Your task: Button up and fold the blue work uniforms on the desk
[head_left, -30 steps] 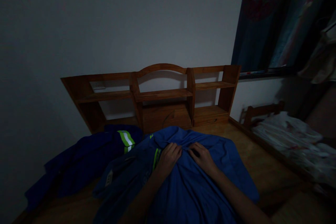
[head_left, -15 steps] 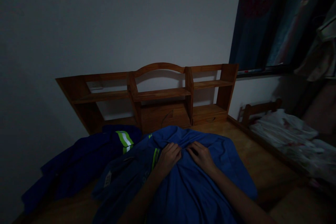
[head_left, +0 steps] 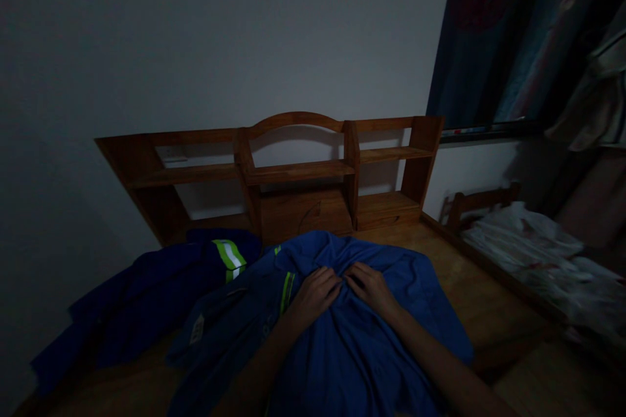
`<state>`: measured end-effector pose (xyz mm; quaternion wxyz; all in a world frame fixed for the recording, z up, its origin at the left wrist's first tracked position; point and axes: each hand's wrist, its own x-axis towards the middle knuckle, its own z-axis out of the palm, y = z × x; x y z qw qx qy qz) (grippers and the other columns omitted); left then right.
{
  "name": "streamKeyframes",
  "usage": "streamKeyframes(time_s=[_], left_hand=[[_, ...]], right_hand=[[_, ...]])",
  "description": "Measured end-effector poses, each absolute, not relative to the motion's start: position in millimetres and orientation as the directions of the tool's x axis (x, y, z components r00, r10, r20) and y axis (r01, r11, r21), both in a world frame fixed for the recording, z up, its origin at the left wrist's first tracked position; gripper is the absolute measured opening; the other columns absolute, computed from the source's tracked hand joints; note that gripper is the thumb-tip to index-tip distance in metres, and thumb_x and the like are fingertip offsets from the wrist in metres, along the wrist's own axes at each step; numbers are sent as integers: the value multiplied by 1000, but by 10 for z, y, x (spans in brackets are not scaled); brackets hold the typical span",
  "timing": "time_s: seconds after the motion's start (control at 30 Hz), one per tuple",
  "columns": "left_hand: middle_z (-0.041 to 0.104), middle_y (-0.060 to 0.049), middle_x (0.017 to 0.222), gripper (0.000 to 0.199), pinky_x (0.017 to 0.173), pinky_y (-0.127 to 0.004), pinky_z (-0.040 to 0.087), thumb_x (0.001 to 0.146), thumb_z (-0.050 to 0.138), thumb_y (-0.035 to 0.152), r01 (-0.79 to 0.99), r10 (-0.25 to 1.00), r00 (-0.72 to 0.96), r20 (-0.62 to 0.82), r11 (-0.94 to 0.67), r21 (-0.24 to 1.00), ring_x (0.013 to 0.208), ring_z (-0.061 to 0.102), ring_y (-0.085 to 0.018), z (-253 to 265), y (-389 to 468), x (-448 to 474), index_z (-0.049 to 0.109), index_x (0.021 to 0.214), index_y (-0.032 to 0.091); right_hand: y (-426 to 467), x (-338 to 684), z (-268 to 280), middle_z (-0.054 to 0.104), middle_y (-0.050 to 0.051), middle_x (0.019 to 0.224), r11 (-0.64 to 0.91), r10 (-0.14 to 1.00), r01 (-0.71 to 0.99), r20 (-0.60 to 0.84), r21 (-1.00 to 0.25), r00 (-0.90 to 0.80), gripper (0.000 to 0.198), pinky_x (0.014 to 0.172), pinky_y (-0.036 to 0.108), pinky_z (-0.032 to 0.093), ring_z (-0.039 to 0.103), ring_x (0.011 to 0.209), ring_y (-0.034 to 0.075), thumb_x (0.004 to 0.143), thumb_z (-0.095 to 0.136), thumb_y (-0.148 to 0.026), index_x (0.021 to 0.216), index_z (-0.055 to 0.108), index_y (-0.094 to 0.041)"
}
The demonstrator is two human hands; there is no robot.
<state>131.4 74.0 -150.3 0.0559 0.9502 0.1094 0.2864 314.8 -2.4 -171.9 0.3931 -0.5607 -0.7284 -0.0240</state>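
Observation:
A blue work jacket (head_left: 405, 287) with yellow-green stripes lies spread and wrinkled over the wooden bed boards. My left hand (head_left: 317, 292) has its fingers curled down and pinches the cloth near the middle of the jacket. Close beside it, my right hand (head_left: 369, 287) pinches the same fabric, with folds running out from between the two. Both sets of fingertips are partly hidden in the cloth. To the left, a darker blue garment (head_left: 147, 293) with a green and silver reflective band (head_left: 229, 257) lies crumpled against the jacket.
A wooden headboard with open shelves (head_left: 303, 172) stands against the wall behind the clothes. On the right, past the raised bed edge (head_left: 484, 267), are white plastic bags (head_left: 533, 241). A dark window (head_left: 489, 45) is at upper right. The room is dim.
My hands have come slightly closer together, still gripping the cloth. The camera view has shifted a little, and the garments lie much as before.

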Motion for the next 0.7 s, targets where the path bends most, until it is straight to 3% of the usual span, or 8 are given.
streamKeyframes(time_s=[0.47, 0.7], left_hand=[[58, -3, 95, 18, 86, -29, 44, 84, 51, 16, 137, 405, 763, 503, -863, 487, 95, 55, -16, -1657, 826, 1390, 59, 100, 20], [59, -3, 90, 15, 84, -28, 43, 87, 46, 22, 187, 550, 618, 562, -797, 575, 91, 56, -16, -1588, 916, 1374, 60, 93, 19]], right_hand=[[-53, 3102, -1705, 57, 3, 82, 237, 797, 901, 603, -362, 32, 8, 71, 25, 42, 54, 77, 15, 86, 49, -25, 84, 55, -19], [-109, 3130, -1528, 58, 6, 94, 116, 752, 913, 635, -390, 176, 18, 83, 29, 41, 54, 90, 18, 89, 46, -34, 97, 56, -21]])
